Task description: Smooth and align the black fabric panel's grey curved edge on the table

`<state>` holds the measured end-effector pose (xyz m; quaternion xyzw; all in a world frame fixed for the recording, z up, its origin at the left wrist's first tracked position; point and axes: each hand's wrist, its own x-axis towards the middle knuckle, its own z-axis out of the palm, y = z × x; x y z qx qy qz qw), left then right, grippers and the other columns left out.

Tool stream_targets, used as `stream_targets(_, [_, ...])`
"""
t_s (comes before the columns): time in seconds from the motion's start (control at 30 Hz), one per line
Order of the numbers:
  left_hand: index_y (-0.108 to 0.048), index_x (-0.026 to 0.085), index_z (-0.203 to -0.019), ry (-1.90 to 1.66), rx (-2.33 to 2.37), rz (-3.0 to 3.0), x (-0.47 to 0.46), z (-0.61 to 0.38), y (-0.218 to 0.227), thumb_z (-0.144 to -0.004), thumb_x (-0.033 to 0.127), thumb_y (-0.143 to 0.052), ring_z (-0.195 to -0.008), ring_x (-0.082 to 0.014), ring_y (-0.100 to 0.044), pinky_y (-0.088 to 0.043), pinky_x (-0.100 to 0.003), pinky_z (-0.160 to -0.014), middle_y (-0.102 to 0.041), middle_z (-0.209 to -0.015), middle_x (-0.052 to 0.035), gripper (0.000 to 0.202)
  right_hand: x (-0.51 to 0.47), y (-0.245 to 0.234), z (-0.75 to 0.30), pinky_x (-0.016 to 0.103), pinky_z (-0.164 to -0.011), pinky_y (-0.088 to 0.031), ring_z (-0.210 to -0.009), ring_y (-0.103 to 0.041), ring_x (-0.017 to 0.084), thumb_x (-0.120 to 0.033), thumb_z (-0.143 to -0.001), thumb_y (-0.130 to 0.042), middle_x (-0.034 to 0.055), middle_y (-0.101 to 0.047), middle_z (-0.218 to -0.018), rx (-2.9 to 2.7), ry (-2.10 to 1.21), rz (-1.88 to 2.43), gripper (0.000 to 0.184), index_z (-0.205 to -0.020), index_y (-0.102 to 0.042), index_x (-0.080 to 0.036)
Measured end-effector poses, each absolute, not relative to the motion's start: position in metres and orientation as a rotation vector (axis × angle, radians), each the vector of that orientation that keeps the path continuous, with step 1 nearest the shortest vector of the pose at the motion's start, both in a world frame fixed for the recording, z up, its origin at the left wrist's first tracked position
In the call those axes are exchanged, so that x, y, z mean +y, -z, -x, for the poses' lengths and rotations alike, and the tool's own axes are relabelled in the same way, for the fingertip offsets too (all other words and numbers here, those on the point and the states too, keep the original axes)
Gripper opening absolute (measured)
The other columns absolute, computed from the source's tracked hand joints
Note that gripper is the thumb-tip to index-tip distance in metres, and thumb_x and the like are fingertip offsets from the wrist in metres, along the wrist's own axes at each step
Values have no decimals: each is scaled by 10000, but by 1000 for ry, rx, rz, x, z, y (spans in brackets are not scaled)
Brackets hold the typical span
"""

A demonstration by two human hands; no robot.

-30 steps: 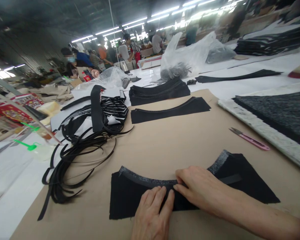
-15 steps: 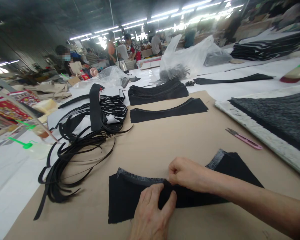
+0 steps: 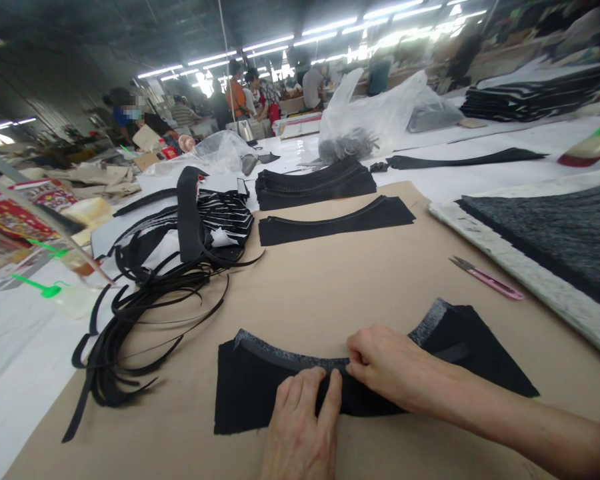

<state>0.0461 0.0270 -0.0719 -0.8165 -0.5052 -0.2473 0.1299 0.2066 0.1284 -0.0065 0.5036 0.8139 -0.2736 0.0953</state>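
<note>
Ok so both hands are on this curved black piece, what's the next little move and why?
Probably slide the right hand further right along the curved edge. Both it and the left hand press the strip onto the black piece mid-curve, while the stretch toward the grey end has no hand on it.

Both hands lie palm-down side by side, left hand [image 3: 300,427] fingers extended flat, right hand [image 3: 387,363] fingertips pinched.

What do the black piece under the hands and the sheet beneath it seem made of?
Black piece: probably felt-like fabric, matte, with a speckled grey fuzzy edge. Sheet: likely kraft paper or thin card, tan, smooth and flat. Both hands, left and right, press on the piece.
</note>
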Motion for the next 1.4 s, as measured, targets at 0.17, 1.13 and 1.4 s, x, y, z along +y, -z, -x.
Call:
stream_targets(0.17, [-631, 163, -1165, 779, -1504, 2334, 25, -48, 78, -984, 207, -254, -970, -198, -570, -327, -347, -856, -654, -1025, -88, 420, 125, 3, -204, 269, -511, -298, -700, -678, 241, -176, -793, -513, 117, -711, -713, 2420, 743, -1464, 207, -708, -699, -147])
stream_targets(1.13, [-636, 218, -1151, 872, -1569, 2236, 6, -33, 80, -895, 135, -418, -1070, -201, -553, -351, -349, -880, -615, -1137, -90, 346, 145, -6, -187, 208, -453, -291, -523, -520, 114, -181, -678, -534, 14, -591, -545, 2368, 1164, -1513, 118, -610, -624, -145])
stream_targets(1.4, [-613, 185, -1157, 726, -1564, 2307, 7, -27, 74, -967, 274, -361, -964, -195, -572, -433, -339, -830, -651, -1038, -60, 328, 155, -31, -154, 198, -417, -261, -430, -376, 75, -154, -697, -521, -44, -445, -448, 2218, 1616, -1369, 120, -579, -543, -146])
